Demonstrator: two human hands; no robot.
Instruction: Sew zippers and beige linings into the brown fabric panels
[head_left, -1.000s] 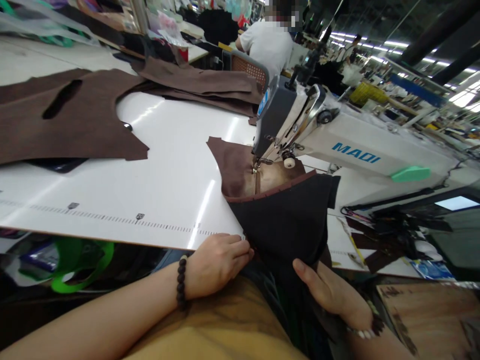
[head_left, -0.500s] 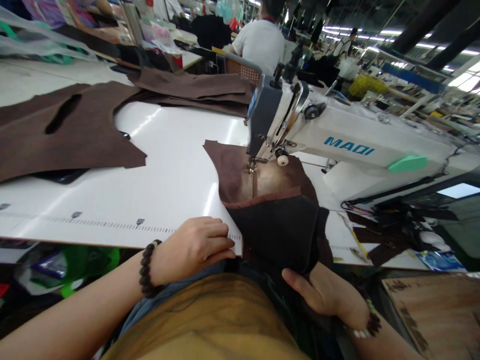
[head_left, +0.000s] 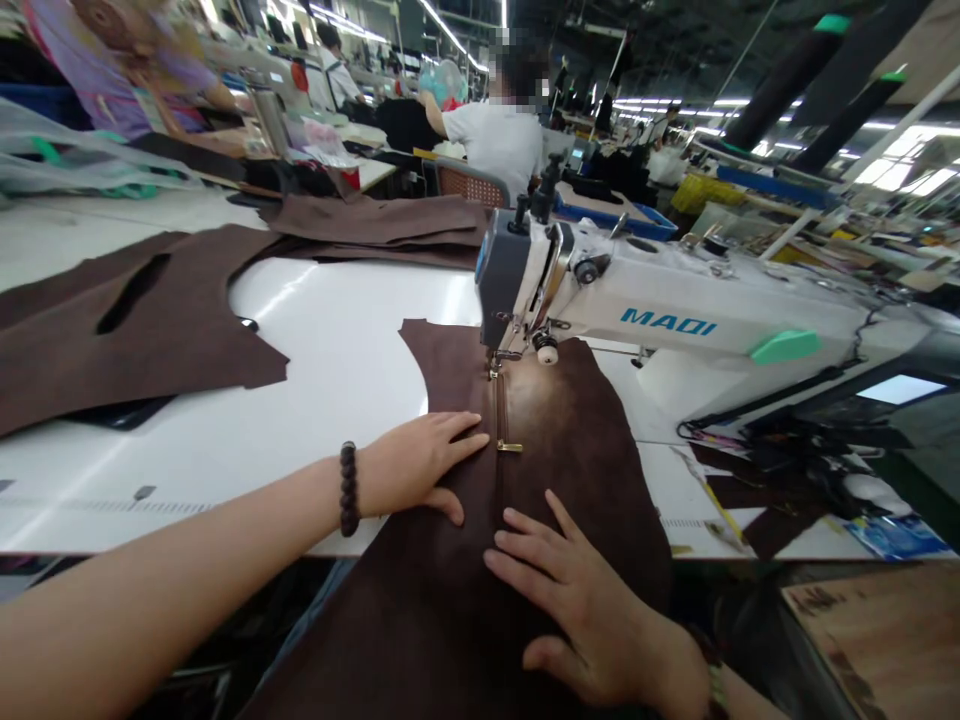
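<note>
A dark brown leather panel (head_left: 600, 470) lies under the presser foot (head_left: 493, 368) of a white sewing machine (head_left: 667, 300) and hangs over the table's front edge towards me. Down its middle runs a zipper (head_left: 501, 400) with a gold zipper pull (head_left: 511, 447). My left hand (head_left: 424, 455) lies flat on the panel just left of the zipper, fingers stretched towards it. My right hand (head_left: 577, 590) rests on the leather to the right and nearer me, fingers spread. Neither hand grips anything.
More brown leather pieces (head_left: 150, 300) lie on the left of the white table (head_left: 337, 380), one with a slot, and others (head_left: 382, 225) are stacked at the back. Dark scraps and a blue packet (head_left: 896, 538) lie right. A person in a white shirt (head_left: 499, 140) sits beyond.
The panel's folded-back near part has been laid flat, uncovering the zipper and its pull. Both hands have moved onto the leather and opened out. My view has tilted up slightly.
</note>
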